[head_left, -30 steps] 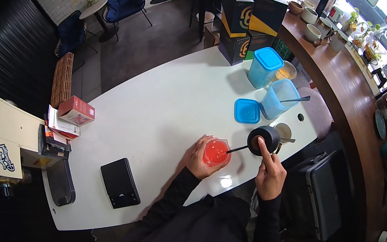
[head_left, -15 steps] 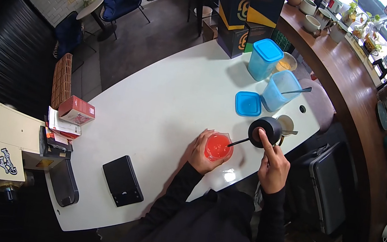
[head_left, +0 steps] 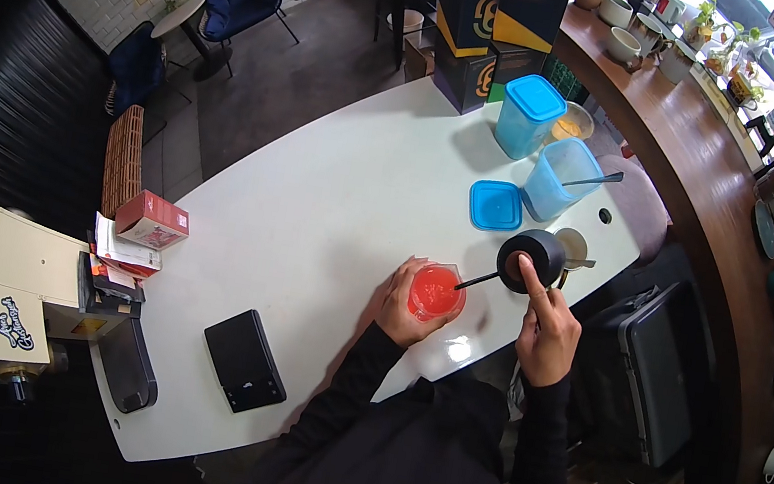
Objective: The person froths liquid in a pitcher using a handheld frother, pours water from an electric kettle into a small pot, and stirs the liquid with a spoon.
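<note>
My left hand [head_left: 405, 308] is wrapped round a clear glass [head_left: 439, 296] of red liquid, held at the near edge of the white table. My right hand [head_left: 549, 337] grips a black gooseneck kettle [head_left: 536, 261], a finger stretched over its lid. The kettle's thin spout [head_left: 476, 282] points left, its tip at the glass's rim. Whether liquid flows from it I cannot tell. The kettle's handle is mostly hidden by my hand. Just behind the kettle stands a cup [head_left: 571, 243] with a spoon in it, partly covered by the kettle.
Farther back are a lidded blue container [head_left: 529, 123], an open one [head_left: 558, 183] with a spoon, and a loose blue lid [head_left: 496, 206]. Dark boxes [head_left: 464, 41] are stacked at the table's far end. A black flat device [head_left: 245, 361] and a pink box [head_left: 152, 220] lie leftward.
Almost nothing differs. The glass and kettle keep their places in my hands, with only a very slight shift of the whole view.
</note>
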Demonstrator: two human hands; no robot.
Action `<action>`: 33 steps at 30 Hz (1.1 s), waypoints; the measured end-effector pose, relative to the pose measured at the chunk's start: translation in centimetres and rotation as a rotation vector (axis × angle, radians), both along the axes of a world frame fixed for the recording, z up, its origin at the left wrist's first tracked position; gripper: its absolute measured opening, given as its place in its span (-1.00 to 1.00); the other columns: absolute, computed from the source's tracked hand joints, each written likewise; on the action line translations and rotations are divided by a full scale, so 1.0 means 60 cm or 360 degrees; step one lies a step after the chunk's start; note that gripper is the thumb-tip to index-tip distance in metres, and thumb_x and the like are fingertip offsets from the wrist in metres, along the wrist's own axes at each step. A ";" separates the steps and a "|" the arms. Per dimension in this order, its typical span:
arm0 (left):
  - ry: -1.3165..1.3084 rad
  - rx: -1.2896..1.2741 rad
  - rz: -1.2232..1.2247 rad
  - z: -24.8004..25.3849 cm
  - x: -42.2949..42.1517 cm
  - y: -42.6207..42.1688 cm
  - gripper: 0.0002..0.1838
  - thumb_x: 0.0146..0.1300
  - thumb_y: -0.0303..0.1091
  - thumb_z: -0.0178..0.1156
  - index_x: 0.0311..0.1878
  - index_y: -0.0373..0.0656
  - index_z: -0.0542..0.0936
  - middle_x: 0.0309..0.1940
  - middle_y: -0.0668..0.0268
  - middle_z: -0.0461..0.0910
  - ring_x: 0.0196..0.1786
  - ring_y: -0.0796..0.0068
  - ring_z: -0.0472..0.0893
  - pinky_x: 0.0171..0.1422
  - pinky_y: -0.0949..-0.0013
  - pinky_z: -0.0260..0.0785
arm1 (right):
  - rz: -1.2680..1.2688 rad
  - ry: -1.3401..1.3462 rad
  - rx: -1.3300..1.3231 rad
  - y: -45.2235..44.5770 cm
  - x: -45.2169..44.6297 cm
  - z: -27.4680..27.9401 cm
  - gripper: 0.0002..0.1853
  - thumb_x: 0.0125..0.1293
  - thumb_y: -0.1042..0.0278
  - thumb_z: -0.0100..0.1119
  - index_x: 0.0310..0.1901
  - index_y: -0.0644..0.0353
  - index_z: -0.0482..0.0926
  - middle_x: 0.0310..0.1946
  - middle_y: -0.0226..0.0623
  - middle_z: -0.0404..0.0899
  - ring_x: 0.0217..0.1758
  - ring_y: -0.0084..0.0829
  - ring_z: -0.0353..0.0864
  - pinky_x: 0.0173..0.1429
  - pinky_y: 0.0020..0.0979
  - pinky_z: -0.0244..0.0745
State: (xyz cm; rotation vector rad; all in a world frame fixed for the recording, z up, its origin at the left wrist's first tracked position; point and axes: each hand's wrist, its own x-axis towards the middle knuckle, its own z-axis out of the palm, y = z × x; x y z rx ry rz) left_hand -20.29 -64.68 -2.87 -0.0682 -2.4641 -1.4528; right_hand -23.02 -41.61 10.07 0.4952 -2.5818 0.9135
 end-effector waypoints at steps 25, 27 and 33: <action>0.0049 0.0101 0.0016 0.017 -0.001 0.005 -0.11 -0.03 -0.11 0.70 0.33 -0.17 0.47 0.22 0.04 0.59 0.29 -0.05 0.60 0.41 0.00 0.47 | 0.0065 -0.0039 0.0055 0.005 0.006 -0.005 0.00 0.07 0.82 0.20 0.51 -0.45 0.52 -0.41 -0.20 0.51 -0.46 -0.11 0.60 -0.32 -0.15 0.54; 0.0048 0.0088 0.0018 0.018 0.000 0.005 -0.11 -0.03 -0.11 0.70 0.33 -0.17 0.47 0.22 0.05 0.59 0.29 -0.05 0.60 0.41 0.00 0.47 | 0.0046 -0.0022 0.0028 0.005 0.005 -0.004 0.00 0.07 0.82 0.20 0.51 -0.45 0.52 -0.41 -0.20 0.51 -0.46 -0.11 0.60 -0.33 -0.15 0.53; 0.0047 0.0042 0.0018 0.022 0.000 0.006 -0.10 -0.03 -0.09 0.70 0.35 -0.18 0.46 0.24 0.05 0.58 0.31 -0.04 0.58 0.43 0.00 0.45 | -0.0003 0.0030 0.0040 0.013 -0.002 0.003 0.00 0.06 0.82 0.20 0.50 -0.44 0.53 -0.42 -0.20 0.50 -0.48 -0.13 0.58 -0.34 -0.15 0.52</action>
